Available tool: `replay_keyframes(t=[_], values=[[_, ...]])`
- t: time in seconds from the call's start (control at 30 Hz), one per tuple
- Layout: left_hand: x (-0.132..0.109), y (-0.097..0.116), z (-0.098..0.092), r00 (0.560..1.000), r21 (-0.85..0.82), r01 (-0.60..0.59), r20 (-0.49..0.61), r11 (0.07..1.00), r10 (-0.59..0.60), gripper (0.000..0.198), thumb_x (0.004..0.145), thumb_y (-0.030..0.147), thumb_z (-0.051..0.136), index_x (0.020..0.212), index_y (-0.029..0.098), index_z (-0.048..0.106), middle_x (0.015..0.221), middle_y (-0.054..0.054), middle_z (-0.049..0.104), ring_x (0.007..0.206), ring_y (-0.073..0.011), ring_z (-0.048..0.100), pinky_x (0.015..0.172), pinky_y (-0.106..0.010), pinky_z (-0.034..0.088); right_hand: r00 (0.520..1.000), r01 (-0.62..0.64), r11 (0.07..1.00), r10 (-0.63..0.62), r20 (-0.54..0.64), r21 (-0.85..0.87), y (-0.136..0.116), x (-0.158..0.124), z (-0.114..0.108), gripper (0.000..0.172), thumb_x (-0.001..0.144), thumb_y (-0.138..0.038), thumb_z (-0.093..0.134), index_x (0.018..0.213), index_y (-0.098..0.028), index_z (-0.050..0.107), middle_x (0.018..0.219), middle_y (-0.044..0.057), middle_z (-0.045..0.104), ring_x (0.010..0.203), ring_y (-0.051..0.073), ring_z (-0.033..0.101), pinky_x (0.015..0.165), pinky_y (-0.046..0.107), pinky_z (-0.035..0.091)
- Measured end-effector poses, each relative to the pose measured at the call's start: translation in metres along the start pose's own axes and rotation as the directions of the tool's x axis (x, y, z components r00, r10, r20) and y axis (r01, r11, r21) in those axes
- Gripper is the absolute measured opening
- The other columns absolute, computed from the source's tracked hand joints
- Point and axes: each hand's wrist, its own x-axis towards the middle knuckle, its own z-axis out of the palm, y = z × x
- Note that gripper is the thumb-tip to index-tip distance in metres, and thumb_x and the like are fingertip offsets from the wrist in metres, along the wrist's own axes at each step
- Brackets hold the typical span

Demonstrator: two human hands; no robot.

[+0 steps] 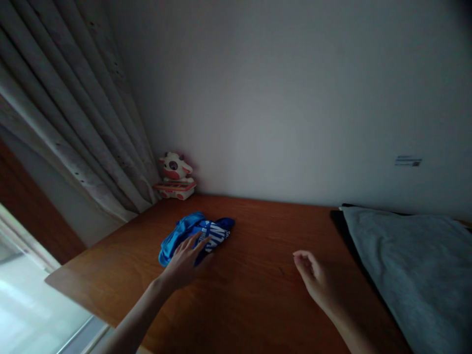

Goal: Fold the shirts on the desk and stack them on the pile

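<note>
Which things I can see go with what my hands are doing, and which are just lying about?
Part of the job:
- blue cloth with white lettering, beneath the left hand
- wooden table, the surface under it

Just lying about:
- cow toy, near the wall
- grey cloth, to the right

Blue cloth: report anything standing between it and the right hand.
Nothing visible blocks the right hand from the blue cloth: only tabletop lies between. The left hand covers part of the cloth's near side.

Bare forearms (138, 312) taper to slim wrists (159, 286) and slender fingers (202, 244).
</note>
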Motion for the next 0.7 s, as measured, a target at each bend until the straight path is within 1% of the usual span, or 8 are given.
replay_keyframes(t=[0.13,0.23,0.3,0.4,0.47,0.57,0.63,0.7], values=[[0.002,-0.009,0.03,0.993,0.04,0.082,0.08,0.996,-0.085,0.053,0.098,0.056,0.037,0.149,0.041,0.044,0.166,-0.007,0.031,0.149,-0.0394,0.033,0.113,-0.065,0.035,1.0,-0.009,1.0,0.009,0.014,-0.024,-0.003,-0.002,-0.002,0.054,0.083,-0.073,0.053,0.093,-0.022,0.068,0.089,0.011,0.073,0.08,0.025,0.068,0.072,0.035,0.053],[0.012,-0.039,0.038,0.971,0.048,0.24,-0.025,0.97,-0.239,0.049,0.098,0.049,0.04,0.144,0.039,0.051,0.161,-0.008,0.041,0.146,-0.0406,0.038,0.109,-0.069,0.036,0.999,-0.014,0.999,0.015,0.037,-0.031,-0.007,-0.003,-0.002,0.053,0.084,-0.072,0.054,0.093,-0.022,0.068,0.085,0.01,0.072,0.075,0.023,0.067,0.069,0.033,0.052],[0.018,-0.056,0.038,0.929,0.043,0.355,-0.13,0.934,-0.348,0.049,0.098,0.045,0.04,0.142,0.031,0.055,0.158,-0.015,0.044,0.144,-0.0437,0.039,0.107,-0.073,0.035,0.999,-0.015,1.0,0.017,0.048,-0.024,-0.009,-0.003,-0.001,0.053,0.083,-0.072,0.055,0.092,-0.022,0.069,0.083,0.009,0.071,0.073,0.022,0.065,0.068,0.033,0.051],[0.024,-0.065,0.037,0.898,0.038,0.39,-0.235,0.92,-0.371,0.048,0.098,0.032,0.035,0.135,0.013,0.059,0.152,-0.024,0.046,0.142,-0.0421,0.042,0.11,-0.068,0.036,0.998,-0.045,0.999,0.044,0.043,0.018,-0.009,-0.002,0.0,0.054,0.078,-0.074,0.06,0.09,-0.022,0.07,0.081,0.008,0.071,0.072,0.022,0.065,0.067,0.033,0.051],[0.027,-0.057,0.038,0.923,0.033,0.311,-0.248,0.95,-0.294,0.042,0.096,0.028,0.038,0.126,0.013,0.063,0.144,-0.022,0.056,0.135,-0.0356,0.051,0.11,-0.057,0.042,0.996,-0.093,0.989,0.092,0.013,0.111,-0.007,0.001,0.001,0.056,0.073,-0.075,0.066,0.089,-0.021,0.07,0.082,0.008,0.071,0.073,0.022,0.065,0.068,0.033,0.051],[0.036,-0.026,0.045,0.965,-0.001,0.13,-0.23,0.992,-0.126,0.035,0.094,0.032,0.044,0.117,0.017,0.066,0.127,-0.014,0.067,0.118,-0.0272,0.064,0.105,-0.044,0.05,0.973,-0.168,0.918,0.213,-0.091,0.359,-0.005,0.007,0.0,0.053,0.067,-0.068,0.076,0.09,-0.021,0.069,0.079,0.004,0.069,0.069,0.018,0.061,0.065,0.03,0.049],[0.044,0.001,0.051,0.972,-0.043,0.017,-0.235,0.999,-0.026,0.035,0.094,0.033,0.045,0.117,0.018,0.065,0.123,-0.012,0.069,0.114,-0.026,0.066,0.104,-0.043,0.051,0.919,-0.209,0.8,0.358,-0.168,0.563,-0.006,0.012,-0.006,0.046,0.069,-0.06,0.078,0.09,-0.021,0.067,0.075,0.0,0.065,0.061,0.014,0.055,0.06,0.027,0.045],[0.054,0.029,0.059,0.964,-0.088,-0.101,-0.257,0.991,0.075,0.035,0.094,0.034,0.044,0.118,0.018,0.065,0.123,-0.012,0.069,0.112,-0.0267,0.066,0.103,-0.044,0.052,0.826,-0.204,0.58,0.534,-0.179,0.789,-0.007,0.018,-0.016,0.04,0.074,-0.056,0.074,0.09,-0.021,0.064,0.07,-0.003,0.062,0.057,0.012,0.053,0.057,0.025,0.044]])
